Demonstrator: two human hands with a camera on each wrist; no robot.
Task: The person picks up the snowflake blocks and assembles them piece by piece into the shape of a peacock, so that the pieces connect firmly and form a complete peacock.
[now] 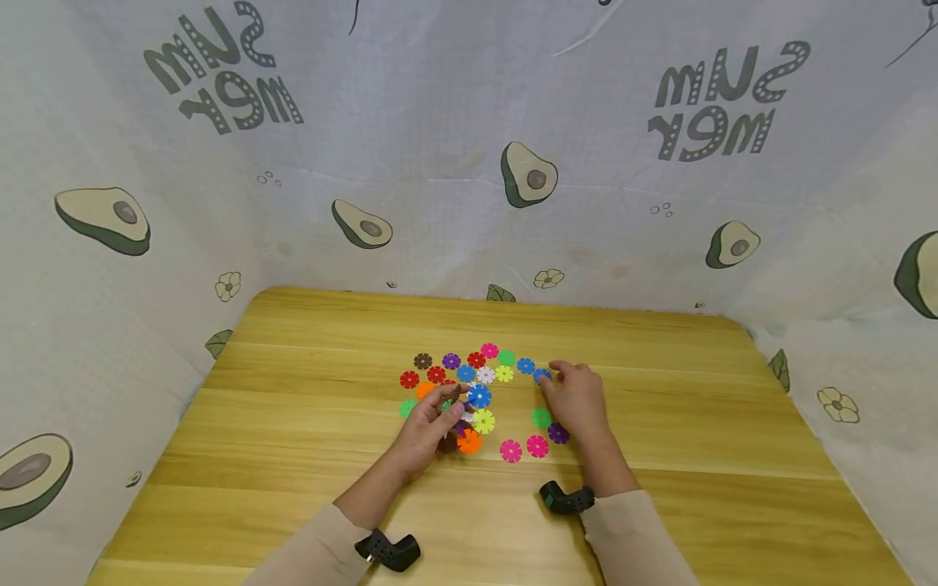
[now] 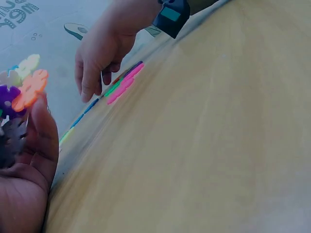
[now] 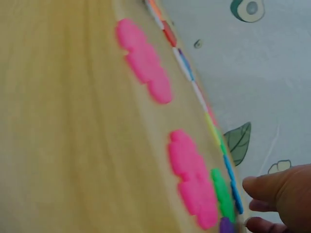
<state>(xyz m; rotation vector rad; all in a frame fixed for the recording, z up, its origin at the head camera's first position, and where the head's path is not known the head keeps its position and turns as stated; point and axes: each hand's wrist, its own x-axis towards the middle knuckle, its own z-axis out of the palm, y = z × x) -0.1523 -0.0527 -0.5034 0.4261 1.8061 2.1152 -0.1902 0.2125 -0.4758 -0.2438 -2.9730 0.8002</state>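
My left hand (image 1: 428,429) holds a cluster of joined plastic snowflake discs, raised above the table. In it show an orange disc (image 2: 30,91), a purple disc (image 2: 8,101), a dark disc (image 2: 12,143), a yellow disc (image 1: 484,422) and a blue disc (image 1: 479,396). Part of the cluster is hidden by the fingers. My right hand (image 1: 579,400) reaches down over a loose blue disc (image 1: 541,375), thumb and forefinger apart at its edge. Whether they touch it I cannot tell. A green disc (image 1: 541,417) and a purple disc (image 1: 558,433) lie beside that hand.
Several loose discs lie flat on the wooden table (image 1: 293,456), among them red (image 1: 409,380), brown (image 1: 422,360) and white (image 1: 485,374) ones. Two pink discs (image 1: 537,447) are nearest the front. A printed cloth (image 1: 440,163) hangs behind the table.
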